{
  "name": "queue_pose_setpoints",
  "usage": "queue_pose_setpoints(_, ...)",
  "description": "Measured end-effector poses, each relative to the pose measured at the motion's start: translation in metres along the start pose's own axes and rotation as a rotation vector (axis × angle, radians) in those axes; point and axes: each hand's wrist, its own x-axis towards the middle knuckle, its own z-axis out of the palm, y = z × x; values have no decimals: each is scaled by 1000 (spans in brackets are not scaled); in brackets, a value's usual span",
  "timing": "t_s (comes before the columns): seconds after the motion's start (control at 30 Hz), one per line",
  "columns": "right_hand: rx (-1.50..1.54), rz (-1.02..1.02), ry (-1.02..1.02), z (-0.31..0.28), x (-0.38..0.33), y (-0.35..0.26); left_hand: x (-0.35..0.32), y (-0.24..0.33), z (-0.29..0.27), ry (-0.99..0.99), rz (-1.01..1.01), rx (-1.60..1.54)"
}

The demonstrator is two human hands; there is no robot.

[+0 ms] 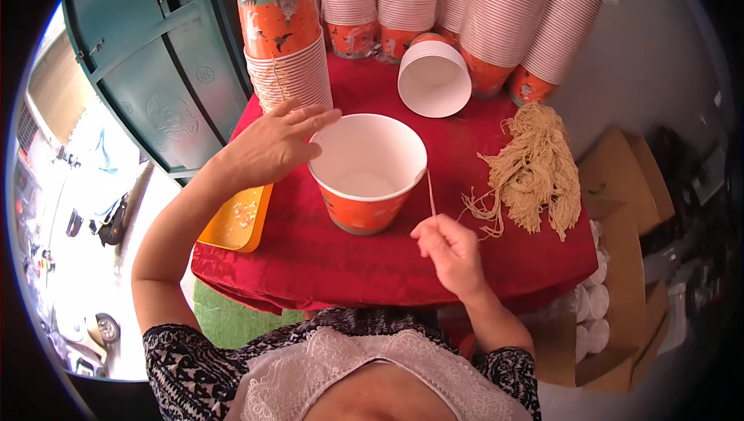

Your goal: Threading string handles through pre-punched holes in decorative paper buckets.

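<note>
Pinching a string between thumb and curled fingers of the right hand, drawn straight from a paper tub at its right rim toward the front edge of the worktop; reaching to the left rim with the left hand, fingers loosely extended, not clenched; cannot tell whether touching. Standing near the middle, closer to the front edge than the back; pointing mouth up, base down, long axis roughly upright; probably light, stiff-walled, slightly slick, likely to dent if squeezed hard; best held by the rim or around the wall. Farther out, by the left edge, a yellow tray and a stack of tubs; toward the right edge, a heap of yarn, apparently soft and limp.
</note>
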Motion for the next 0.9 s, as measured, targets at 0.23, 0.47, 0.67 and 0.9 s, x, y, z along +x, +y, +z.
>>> queue_pose_setpoints(0.23, 227, -237, 104, -24, 20, -30, 16, 65, -16, -4, 93, -72)
queue_pose_setpoints(0.47, 302, -187, -1, -9, 7, -47, 41, 110, 9, 84, -123, 2)
queue_pose_setpoints(0.67, 623, -105, 41, 9, 16, -31, 67, 135, 27, 4, -356, -65)
queue_pose_setpoints(0.9, 838, 14, 215, 5, 38, -13, 47, 131, 3, 456, -439, -370)
